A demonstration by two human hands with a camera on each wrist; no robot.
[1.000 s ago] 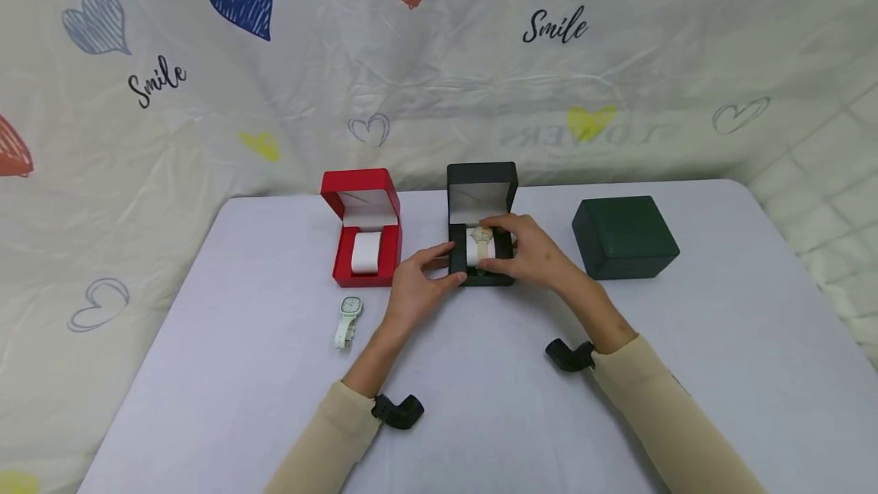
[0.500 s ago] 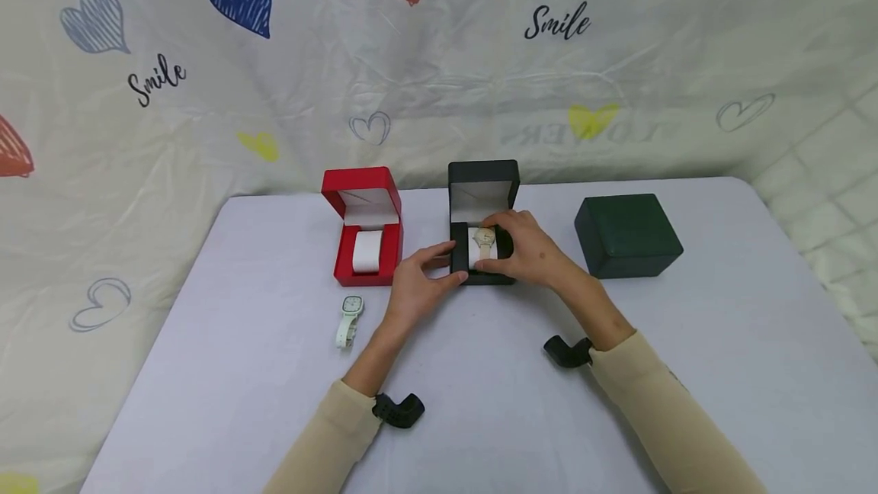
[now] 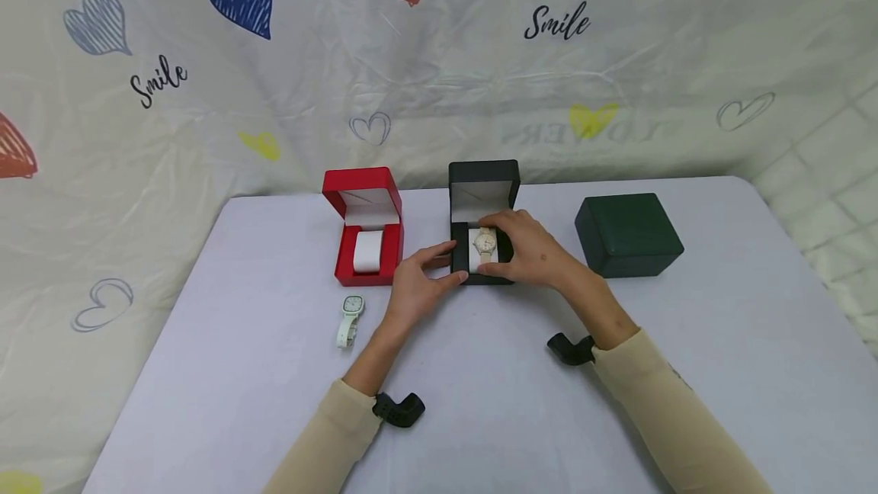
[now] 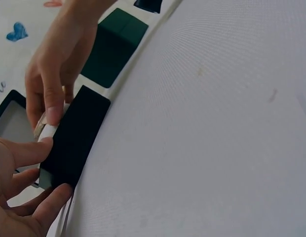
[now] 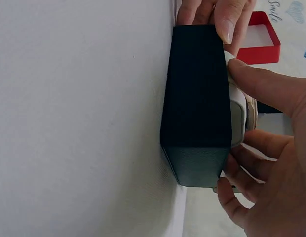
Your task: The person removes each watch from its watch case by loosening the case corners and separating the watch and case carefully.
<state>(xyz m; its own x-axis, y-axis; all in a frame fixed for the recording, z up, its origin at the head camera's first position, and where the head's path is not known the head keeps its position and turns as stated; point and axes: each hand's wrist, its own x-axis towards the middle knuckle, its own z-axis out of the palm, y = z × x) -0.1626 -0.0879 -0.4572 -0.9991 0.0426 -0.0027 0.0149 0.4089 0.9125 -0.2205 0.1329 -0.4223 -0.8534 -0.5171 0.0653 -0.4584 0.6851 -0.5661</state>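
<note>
In the head view a black watch box (image 3: pixel 483 172) stands with its lid up at the table's middle. My left hand (image 3: pixel 417 288) holds the box's left side, thumb at the front and fingers along the side. Within the box, a watch with a beige strap (image 3: pixel 485 242) is wrapped round a white cushion (image 3: pixel 473 259). My right hand (image 3: pixel 538 256) pinches watch and cushion between thumb below and fingers above. The right wrist view shows the cushion (image 5: pixel 237 118) standing partly proud of the box's dark front wall (image 5: pixel 197 89). The cushion's lower part is hidden.
To the left stands an open red watch box (image 3: pixel 348 269) with a bare white cushion (image 3: pixel 366 251). A pale watch (image 3: pixel 348 321) lies on the white-covered table (image 3: pixel 453 418) in front of it. A closed dark green box (image 3: pixel 627 235) sits at the right.
The watch and its cushion have shifted slightly toward the near side in my right hand, and the dial shows more fully. My left hand stays on the box.
</note>
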